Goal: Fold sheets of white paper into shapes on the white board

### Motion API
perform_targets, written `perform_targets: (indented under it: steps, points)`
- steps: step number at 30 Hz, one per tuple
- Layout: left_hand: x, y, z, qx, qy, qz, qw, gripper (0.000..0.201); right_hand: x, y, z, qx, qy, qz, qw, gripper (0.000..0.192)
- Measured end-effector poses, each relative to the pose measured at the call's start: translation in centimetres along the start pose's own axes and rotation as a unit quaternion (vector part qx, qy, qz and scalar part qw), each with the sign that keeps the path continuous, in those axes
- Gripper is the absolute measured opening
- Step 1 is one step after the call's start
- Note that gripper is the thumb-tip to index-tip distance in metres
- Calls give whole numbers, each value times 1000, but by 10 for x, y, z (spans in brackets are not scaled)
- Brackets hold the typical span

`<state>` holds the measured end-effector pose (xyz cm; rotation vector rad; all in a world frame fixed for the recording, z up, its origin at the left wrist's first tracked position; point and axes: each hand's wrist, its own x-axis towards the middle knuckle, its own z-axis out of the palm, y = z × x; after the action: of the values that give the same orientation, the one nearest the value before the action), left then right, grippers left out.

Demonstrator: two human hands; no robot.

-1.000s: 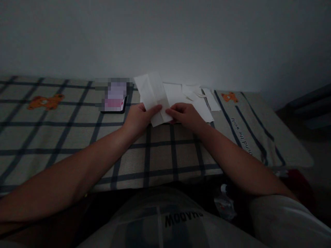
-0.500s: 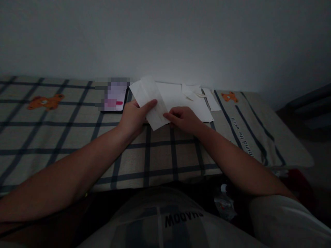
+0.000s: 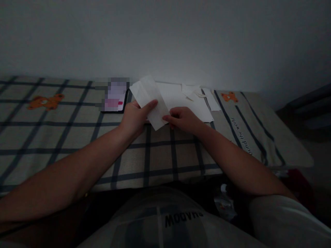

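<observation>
A folded sheet of white paper (image 3: 151, 93) is held up at a slant above the table. My left hand (image 3: 134, 117) grips it from the left, thumb on the near face and the other fingers behind it. At the paper's lower right edge, my right hand (image 3: 182, 119) pinches the side between thumb and fingers. Behind them lies a stack of white sheets (image 3: 176, 94), partly hidden by the held paper and my right hand. Torn scraps of paper (image 3: 190, 90) rest on the stack.
A phone (image 3: 116, 94) with a lit screen lies left of the paper. A checked tablecloth (image 3: 77, 137) with bear prints covers the table, which meets a wall (image 3: 165, 41). A narrow paper strip (image 3: 212, 100) lies right of the stack. Below the table edge is a clear plastic bottle (image 3: 224, 203).
The held paper has shifted very slightly, its lower corner moving a little to the right. Both hands keep their hold in nearly the same place.
</observation>
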<state>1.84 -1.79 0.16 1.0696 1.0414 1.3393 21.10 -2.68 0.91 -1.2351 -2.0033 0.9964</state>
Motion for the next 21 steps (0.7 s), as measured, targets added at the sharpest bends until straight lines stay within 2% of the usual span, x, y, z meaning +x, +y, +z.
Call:
perform_targets:
  steps: [3, 6, 9, 13, 18, 21]
  points:
    - [1, 0, -1, 10, -4, 1, 1000, 39, -2, -2, 0, 13, 3, 0, 1000, 51]
    - [1, 2, -3, 43, -39, -25, 998, 38, -2, -3, -1, 65, 15, -2, 998, 54]
    - [-2, 6, -5, 130, -78, -60, 987, 39, 1, -1, -3, 139, 62, 0, 988, 50]
    - [-8, 11, -5, 254, -81, -68, 961, 40, 3, 3, -5, 167, 94, -1, 981, 44]
    - [-7, 9, -5, 182, -75, -59, 979, 40, 3, 5, -4, 150, 87, 3, 985, 42]
    - [-7, 7, -5, 174, -70, -54, 981, 38, 4, 7, -2, 162, 77, 12, 984, 41]
